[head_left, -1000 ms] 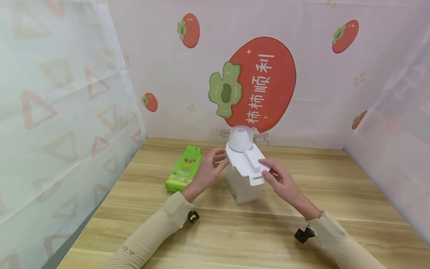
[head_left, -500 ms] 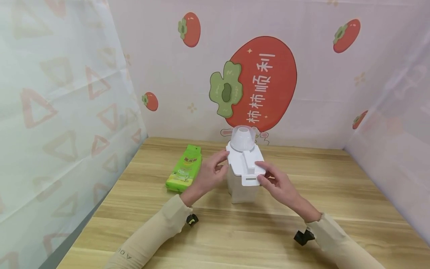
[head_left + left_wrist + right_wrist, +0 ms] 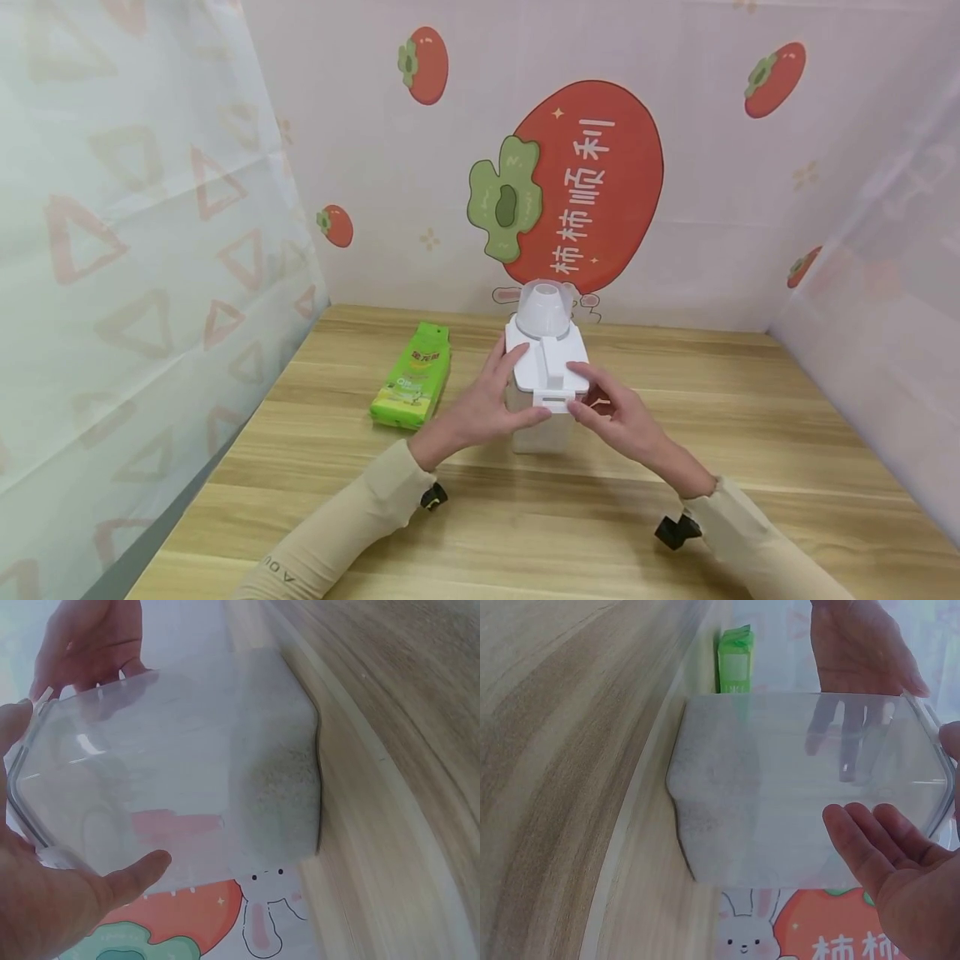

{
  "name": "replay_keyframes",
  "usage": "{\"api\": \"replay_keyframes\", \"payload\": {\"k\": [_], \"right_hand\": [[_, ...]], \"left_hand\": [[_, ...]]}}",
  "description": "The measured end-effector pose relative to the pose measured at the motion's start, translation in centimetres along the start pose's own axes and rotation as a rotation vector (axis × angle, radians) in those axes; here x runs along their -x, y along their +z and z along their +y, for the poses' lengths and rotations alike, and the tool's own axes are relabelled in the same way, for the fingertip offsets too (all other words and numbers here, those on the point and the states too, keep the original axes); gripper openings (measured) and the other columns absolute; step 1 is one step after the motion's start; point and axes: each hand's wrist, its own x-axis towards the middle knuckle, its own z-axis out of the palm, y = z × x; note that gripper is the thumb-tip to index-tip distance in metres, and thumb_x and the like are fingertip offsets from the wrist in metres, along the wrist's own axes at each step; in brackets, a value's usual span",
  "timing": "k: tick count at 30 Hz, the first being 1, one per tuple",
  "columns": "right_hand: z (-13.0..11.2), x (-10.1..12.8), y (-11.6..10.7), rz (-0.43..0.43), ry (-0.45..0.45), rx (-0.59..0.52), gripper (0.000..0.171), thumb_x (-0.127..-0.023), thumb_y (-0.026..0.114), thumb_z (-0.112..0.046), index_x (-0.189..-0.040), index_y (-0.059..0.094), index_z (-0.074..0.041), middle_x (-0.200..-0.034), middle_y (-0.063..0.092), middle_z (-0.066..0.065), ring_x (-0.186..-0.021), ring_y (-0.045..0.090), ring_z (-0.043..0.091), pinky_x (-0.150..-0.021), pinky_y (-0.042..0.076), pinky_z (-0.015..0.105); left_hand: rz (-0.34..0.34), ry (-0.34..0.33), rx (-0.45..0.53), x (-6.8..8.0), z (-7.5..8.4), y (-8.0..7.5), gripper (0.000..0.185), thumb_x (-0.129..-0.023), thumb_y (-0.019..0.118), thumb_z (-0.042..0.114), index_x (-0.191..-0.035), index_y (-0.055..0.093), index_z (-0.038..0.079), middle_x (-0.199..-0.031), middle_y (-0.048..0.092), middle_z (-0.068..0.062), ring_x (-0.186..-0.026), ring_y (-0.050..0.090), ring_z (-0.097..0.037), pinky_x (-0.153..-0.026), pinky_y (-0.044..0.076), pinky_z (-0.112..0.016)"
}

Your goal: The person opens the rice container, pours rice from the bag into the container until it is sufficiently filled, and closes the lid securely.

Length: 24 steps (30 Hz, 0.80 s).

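Since the earlier head frames, the white lid (image 3: 545, 362) has come down flat onto the clear container (image 3: 534, 421), which stands upright at the centre of the frame on the wooden bench (image 3: 525, 517). Both hands now sit closer in: the left hand (image 3: 480, 404) lays nearly straight fingers (image 3: 508, 360) along the lid's left edge, while the right hand (image 3: 618, 417) touches its front right corner with loosely extended fingers (image 3: 581, 371) (neither hand curls round it). Left of centre, well apart from the container, a green packet (image 3: 415, 377) lies flat on the bench.

Counting the things on the bench (image 3: 570, 533)

There are two hands (image 3: 480, 406) (image 3: 617, 414), one clear box (image 3: 536, 421) with one white lid (image 3: 546, 358), and one green packet (image 3: 415, 377).
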Motion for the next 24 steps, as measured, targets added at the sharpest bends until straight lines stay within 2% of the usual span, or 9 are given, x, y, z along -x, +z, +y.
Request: {"api": "replay_keyframes", "payload": {"k": [5, 11, 13, 18, 24], "right_hand": [[0.1, 0.0, 0.0, -0.001, -0.009, 0.025, 0.055, -0.085, 0.070, 0.004, -0.135, 0.049, 0.000, -0.087, 0.057, 0.005, -0.075, 0.058, 0.007, -0.065, 0.058, 0.026], [0.0, 0.1, 0.1, 0.004, -0.051, 0.029, 0.060, -0.079, 0.075, 0.006, -0.133, 0.049, 0.004, -0.084, 0.061, 0.010, -0.072, 0.059, 0.007, -0.061, 0.058, 0.026], [0.9, 0.1, 0.3, 0.006, -0.053, 0.034, 0.061, -0.078, 0.076, 0.007, -0.132, 0.049, 0.004, -0.084, 0.061, 0.010, -0.071, 0.059, 0.007, -0.061, 0.058, 0.025], [3.5, 0.2, 0.7, 0.010, -0.053, 0.036, 0.066, -0.078, 0.078, 0.003, -0.136, 0.049, -0.002, -0.087, 0.062, 0.007, -0.072, 0.059, 0.007, -0.060, 0.058, 0.025], [3.7, 0.2, 0.5, 0.000, -0.048, 0.032, 0.063, -0.081, 0.077, -0.004, -0.138, 0.050, -0.009, -0.090, 0.061, 0.004, -0.074, 0.058, 0.006, -0.062, 0.058, 0.026]], "left_hand": [[0.013, 0.040, -0.019, 0.0, -0.1, -0.1, 0.093, -0.083, 0.077, 0.042, -0.155, 0.023, 0.020, -0.166, -0.004, -0.013, -0.152, 0.012, -0.030, -0.113, 0.036, -0.053], [0.023, 0.073, -0.081, 0.0, 0.0, -0.2, 0.095, -0.082, 0.077, 0.044, -0.155, 0.025, 0.015, -0.166, -0.001, -0.013, -0.152, 0.016, -0.028, -0.112, 0.038, -0.051], [0.036, 0.089, -0.097, 0.1, -0.1, -0.2, 0.094, -0.082, 0.077, 0.045, -0.155, 0.026, 0.015, -0.166, 0.001, -0.013, -0.151, 0.018, -0.027, -0.111, 0.040, -0.050], [0.078, 0.134, -0.129, 0.2, -0.1, -0.1, 0.092, -0.081, 0.078, 0.043, -0.154, 0.030, 0.013, -0.165, 0.008, -0.014, -0.149, 0.026, -0.027, -0.110, 0.042, -0.046], [0.120, 0.168, -0.153, 0.2, -0.1, 0.0, 0.089, -0.081, 0.078, 0.041, -0.152, 0.034, 0.010, -0.164, 0.012, -0.018, -0.147, 0.030, -0.030, -0.109, 0.043, -0.044]]}}
